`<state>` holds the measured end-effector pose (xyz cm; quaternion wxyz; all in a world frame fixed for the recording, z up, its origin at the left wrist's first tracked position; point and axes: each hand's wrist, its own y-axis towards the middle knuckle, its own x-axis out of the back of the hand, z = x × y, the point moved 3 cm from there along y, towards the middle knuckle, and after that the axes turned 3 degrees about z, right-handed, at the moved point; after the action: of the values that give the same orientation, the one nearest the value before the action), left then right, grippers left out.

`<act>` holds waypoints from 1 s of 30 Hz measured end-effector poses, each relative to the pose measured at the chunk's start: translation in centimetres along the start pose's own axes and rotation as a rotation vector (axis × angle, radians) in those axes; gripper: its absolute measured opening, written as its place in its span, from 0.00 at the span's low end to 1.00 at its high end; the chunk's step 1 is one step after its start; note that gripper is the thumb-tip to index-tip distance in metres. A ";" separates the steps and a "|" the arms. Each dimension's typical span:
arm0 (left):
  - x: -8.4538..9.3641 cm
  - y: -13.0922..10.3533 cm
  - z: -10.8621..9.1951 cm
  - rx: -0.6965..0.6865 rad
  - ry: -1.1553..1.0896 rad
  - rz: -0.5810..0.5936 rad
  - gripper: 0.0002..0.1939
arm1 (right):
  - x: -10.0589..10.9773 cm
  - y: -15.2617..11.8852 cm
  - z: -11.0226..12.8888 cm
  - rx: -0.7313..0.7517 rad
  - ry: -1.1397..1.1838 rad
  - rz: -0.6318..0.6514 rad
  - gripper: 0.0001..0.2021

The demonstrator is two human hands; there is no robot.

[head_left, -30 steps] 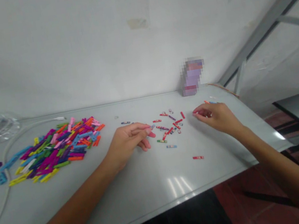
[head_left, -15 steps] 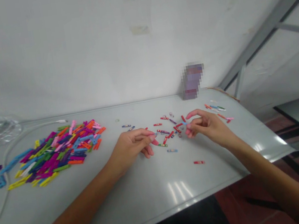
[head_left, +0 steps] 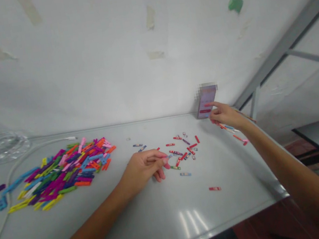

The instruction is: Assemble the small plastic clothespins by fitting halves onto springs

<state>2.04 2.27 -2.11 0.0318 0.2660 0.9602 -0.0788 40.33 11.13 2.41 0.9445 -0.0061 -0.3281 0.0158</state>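
Note:
My left hand (head_left: 147, 168) is above the table, thumb and forefinger pinched on a small light-blue piece (head_left: 170, 156) that barely shows. Just right of it lie scattered small flat printed pieces (head_left: 176, 152), mostly red, some blue or green, among tiny ring-like bits (head_left: 193, 157). Farther back, my right hand (head_left: 222, 115) reaches to a phone (head_left: 206, 100) leaning against the wall. Its forefinger is stretched out at the screen. The other fingers are curled in, and whatever they may hold is hidden.
A heap of colourful clothespins (head_left: 61, 171) covers the left of the table (head_left: 120, 238). A white cable (head_left: 9, 175) runs beside and behind it, near clear plastic (head_left: 0, 146). More small coloured pieces (head_left: 239, 139) lie beyond my right forearm. A metal frame (head_left: 276, 52) stands at right.
My right hand has moved away from the scattered pieces, back and right to the phone. The light-blue piece at its fingertips no longer shows. My left hand keeps its pinch. The view has tilted up.

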 end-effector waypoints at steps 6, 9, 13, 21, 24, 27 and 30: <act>0.1 0.2 0.3 0.008 0.012 0.005 0.17 | 1.3 0.5 0.7 0.022 0.036 -0.044 0.38; 0.0 0.1 0.3 0.009 0.001 0.004 0.17 | 1.5 -0.3 1.2 0.071 0.093 -0.073 0.35; -0.3 -0.1 -0.2 0.001 -0.031 0.000 0.18 | -0.7 -2.6 3.5 0.189 0.225 -0.014 0.23; 0.5 -0.3 -0.9 -0.052 -0.038 -0.080 0.17 | -9.8 -6.2 11.4 0.287 0.293 0.368 0.11; 1.1 -0.3 -1.4 -0.074 -0.044 -0.140 0.13 | -12.1 -6.5 11.6 0.286 0.302 0.427 0.11; 1.2 -0.1 -1.7 -0.085 -0.045 -0.144 0.12 | -13.5 -6.7 10.0 0.163 0.380 0.348 0.13; 1.0 -0.1 -1.8 -0.080 -0.020 -0.138 0.10 | -14.3 -7.3 9.3 0.129 0.358 0.276 0.13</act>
<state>1.05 2.99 -0.39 0.0463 0.1967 0.9783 -0.0448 23.59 3.32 1.01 0.9749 0.0068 -0.1496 0.1645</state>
